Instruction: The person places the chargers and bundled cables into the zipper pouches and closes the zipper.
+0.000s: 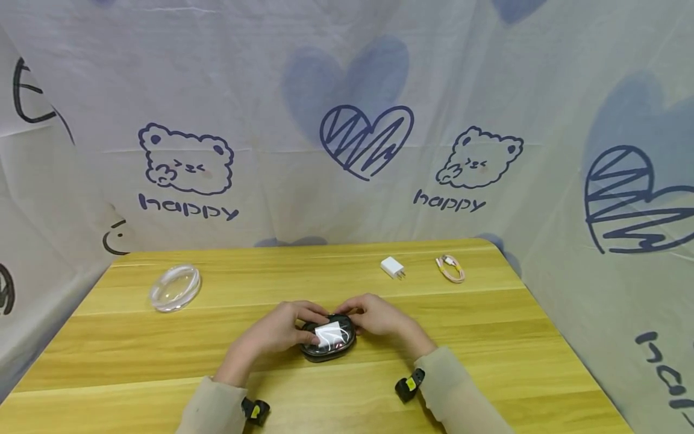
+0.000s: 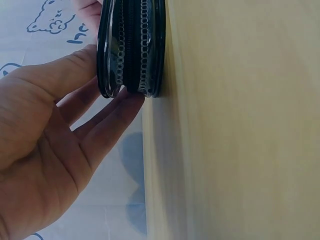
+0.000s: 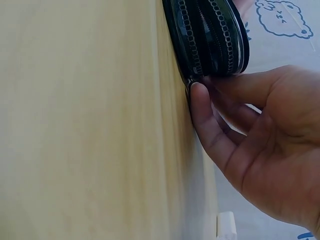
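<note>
A small black zipper case point(image 1: 329, 339) with a clear top lies on the wooden table point(image 1: 488, 361), and something white shows through the top. My left hand point(image 1: 284, 328) holds its left end, with the thumb on the clear top and the fingers point(image 2: 122, 107) against the zipped side of the case point(image 2: 131, 47). My right hand point(image 1: 375, 316) holds the right end. In the right wrist view a fingertip point(image 3: 196, 95) of that hand sits at the zipper's end on the case point(image 3: 210, 35), low against the table, and the thumb lies over the top.
A clear round dish point(image 1: 175, 287) lies at the back left of the table. A white charger plug point(image 1: 393, 267) and a coiled pinkish cable point(image 1: 450, 268) lie at the back right. A printed cloth backdrop surrounds the table on three sides.
</note>
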`<state>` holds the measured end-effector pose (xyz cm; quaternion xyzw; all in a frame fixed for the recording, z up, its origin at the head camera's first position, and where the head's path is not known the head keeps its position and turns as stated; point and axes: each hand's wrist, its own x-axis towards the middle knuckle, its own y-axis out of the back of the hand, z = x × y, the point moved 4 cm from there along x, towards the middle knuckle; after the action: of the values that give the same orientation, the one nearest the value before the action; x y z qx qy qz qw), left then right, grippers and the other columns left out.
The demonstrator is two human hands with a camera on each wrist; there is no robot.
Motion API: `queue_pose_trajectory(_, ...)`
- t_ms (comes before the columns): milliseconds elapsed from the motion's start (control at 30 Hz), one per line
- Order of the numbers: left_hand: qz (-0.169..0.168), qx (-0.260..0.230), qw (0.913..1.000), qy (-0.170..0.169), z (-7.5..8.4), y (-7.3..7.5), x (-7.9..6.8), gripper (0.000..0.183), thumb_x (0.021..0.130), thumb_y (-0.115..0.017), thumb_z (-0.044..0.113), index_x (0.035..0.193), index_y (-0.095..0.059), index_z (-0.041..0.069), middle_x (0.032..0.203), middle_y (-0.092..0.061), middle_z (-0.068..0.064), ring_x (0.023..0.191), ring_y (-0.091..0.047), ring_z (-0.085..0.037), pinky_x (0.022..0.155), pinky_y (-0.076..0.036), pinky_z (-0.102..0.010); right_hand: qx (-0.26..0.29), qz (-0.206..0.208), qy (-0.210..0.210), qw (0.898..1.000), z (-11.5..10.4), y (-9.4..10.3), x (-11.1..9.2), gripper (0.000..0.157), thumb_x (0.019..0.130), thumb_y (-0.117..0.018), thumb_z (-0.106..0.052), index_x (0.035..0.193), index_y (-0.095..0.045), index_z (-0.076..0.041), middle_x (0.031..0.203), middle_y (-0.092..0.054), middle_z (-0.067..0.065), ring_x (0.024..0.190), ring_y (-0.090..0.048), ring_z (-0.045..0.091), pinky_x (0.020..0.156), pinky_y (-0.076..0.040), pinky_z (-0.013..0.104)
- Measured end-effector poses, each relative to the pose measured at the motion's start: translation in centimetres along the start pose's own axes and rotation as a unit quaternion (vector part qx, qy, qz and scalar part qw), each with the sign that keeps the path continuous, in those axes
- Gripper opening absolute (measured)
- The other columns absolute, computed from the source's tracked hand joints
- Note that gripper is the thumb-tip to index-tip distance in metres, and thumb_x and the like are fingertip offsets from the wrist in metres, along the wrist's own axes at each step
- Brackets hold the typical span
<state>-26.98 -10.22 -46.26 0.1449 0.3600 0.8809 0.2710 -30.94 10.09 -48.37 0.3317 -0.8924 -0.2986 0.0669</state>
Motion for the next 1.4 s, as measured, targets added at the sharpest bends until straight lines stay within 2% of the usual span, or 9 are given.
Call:
queue_pose_trajectory(200, -0.003, -0.004, 1.0000, 0.001, 0.11, 0.03, 0.06, 0.034, 0.089, -0.083, 0.012, 0.122, -0.077, 0.009, 0.136, -0.066, -0.008, 0.129, -0.059, -0.034, 0.112, -0.045, -0.054, -0.009, 0.016, -0.002, 1.000, 0.04, 0.08, 0.11, 0.025, 0.099, -0.058, 0.006, 0.119, -0.074, 0.003, 0.107, -0.074, 0.013, 0.072, -0.061, 0.008, 0.063, -0.052, 0.020)
queue_pose_trajectory(600, -0.025, -0.007, 0.9996, -0.005, 0.37, -0.06, -0.17, 0.034, 0.094, -0.077, 0.009, 0.127, -0.075, 0.011, 0.138, -0.062, -0.008, 0.128, -0.058, -0.033, 0.108, -0.049, -0.052, -0.016, 0.042, -0.032, 0.998, 0.19, 0.01, 0.28, 0.017, 0.098, -0.061, 0.006, 0.104, -0.076, 0.003, 0.093, -0.074, 0.008, 0.069, -0.062, 0.008, 0.061, -0.055, 0.021)
queue_pose_trajectory(867, -0.026, 0.010, 0.9996, -0.001, 0.47, -0.20, -0.04, 0.032, 0.094, -0.077, 0.010, 0.126, -0.076, 0.009, 0.137, -0.062, -0.011, 0.126, -0.058, -0.033, 0.107, -0.049, -0.053, -0.037, 0.048, -0.035, 0.998, 0.05, -0.02, 0.26, 0.016, 0.099, -0.060, 0.005, 0.101, -0.075, 0.002, 0.090, -0.072, 0.007, 0.066, -0.061, 0.008, 0.059, -0.055, 0.021)
queue_pose_trajectory(1033, -0.018, 0.018, 0.9997, -0.001, 0.64, -0.24, -0.09, 0.033, 0.092, -0.079, 0.011, 0.125, -0.076, 0.008, 0.134, -0.063, -0.013, 0.124, -0.059, -0.035, 0.107, -0.049, -0.054, -0.030, 0.050, -0.032, 0.998, -0.07, -0.02, 0.22, 0.016, 0.100, -0.059, 0.005, 0.100, -0.075, 0.003, 0.088, -0.072, 0.008, 0.065, -0.062, 0.010, 0.059, -0.056, 0.023)
queue_pose_trajectory(1200, -0.012, 0.026, 0.9996, 0.007, 0.80, -0.28, -0.02, 0.035, 0.090, -0.081, 0.012, 0.125, -0.076, 0.008, 0.134, -0.063, -0.013, 0.122, -0.061, -0.036, 0.106, -0.050, -0.055, -0.030, 0.045, -0.027, 0.998, -0.14, 0.22, 0.16, 0.016, 0.101, -0.058, 0.005, 0.099, -0.074, 0.003, 0.086, -0.070, 0.006, 0.065, -0.062, 0.010, 0.059, -0.056, 0.023)
queue_pose_trajectory(1400, -0.010, 0.041, 0.9990, 0.014, 0.93, -0.43, 0.01, 0.036, 0.089, -0.082, 0.011, 0.125, -0.076, 0.008, 0.132, -0.064, -0.011, 0.120, -0.062, -0.033, 0.106, -0.050, -0.053, -0.018, 0.011, -0.043, 0.999, 0.28, 0.72, -0.32, 0.015, 0.101, -0.059, 0.005, 0.096, -0.073, 0.001, 0.078, -0.066, 0.004, 0.064, -0.061, 0.013, 0.058, -0.054, 0.023)
